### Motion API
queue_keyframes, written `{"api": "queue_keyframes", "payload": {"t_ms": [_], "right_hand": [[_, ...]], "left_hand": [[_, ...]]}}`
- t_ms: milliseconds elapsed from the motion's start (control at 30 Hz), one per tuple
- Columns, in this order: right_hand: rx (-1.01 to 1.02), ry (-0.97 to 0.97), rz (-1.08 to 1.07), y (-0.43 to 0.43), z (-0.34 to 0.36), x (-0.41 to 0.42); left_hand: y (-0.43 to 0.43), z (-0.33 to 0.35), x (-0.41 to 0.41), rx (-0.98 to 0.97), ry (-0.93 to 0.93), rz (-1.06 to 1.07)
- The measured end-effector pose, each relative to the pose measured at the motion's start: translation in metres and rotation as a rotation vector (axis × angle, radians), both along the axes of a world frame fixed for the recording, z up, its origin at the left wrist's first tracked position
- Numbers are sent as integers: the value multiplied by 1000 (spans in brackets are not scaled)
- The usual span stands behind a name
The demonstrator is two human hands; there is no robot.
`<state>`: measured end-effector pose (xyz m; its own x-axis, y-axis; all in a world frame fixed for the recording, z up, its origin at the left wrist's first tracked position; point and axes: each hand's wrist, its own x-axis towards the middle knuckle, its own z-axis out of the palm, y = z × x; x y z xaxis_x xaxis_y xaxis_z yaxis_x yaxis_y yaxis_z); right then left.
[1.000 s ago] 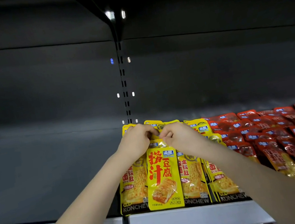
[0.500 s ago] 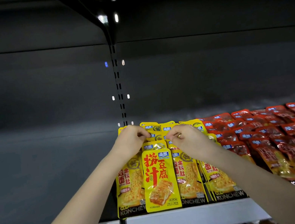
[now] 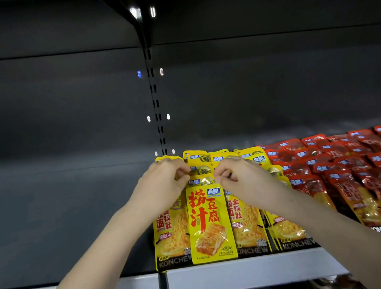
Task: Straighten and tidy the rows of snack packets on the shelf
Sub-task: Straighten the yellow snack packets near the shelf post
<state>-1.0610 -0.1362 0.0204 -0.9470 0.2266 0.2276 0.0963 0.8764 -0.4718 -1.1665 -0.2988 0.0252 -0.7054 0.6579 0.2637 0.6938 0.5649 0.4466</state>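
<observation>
Together, left hand and right hand pinching glossy, flat yellow packets

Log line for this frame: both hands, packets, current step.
left hand: pinches tops of yellow packets | right hand: same | red packets: untouched | step: straightening yellow rows

This is a shop: dark metal shelving with a slotted upright, a pale rail along the front edge, and many identical yellow snack packets and red snack packets laid in overlapping rows.
</observation>
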Motion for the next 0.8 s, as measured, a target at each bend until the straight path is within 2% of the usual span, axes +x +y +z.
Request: {"api": "queue_keyframes", "payload": {"t_ms": [233,433,500,600,800], "right_hand": [[145,-72,58,-11,-5,16],[170,8,19,-14,0,10],[175,31,34,-21,6,2],[192,5,84,-36,13,-16],[304,-216,207,-55,9,-46]], "left_hand": [[-15,-4,23,-92,24,-40],[-44,-15,1,44,6,189],[-52,-19,-7,59,-50,250],[-53,-21,-10,37,-195,228],[-45,-33,-13,133,-374,228]]}}
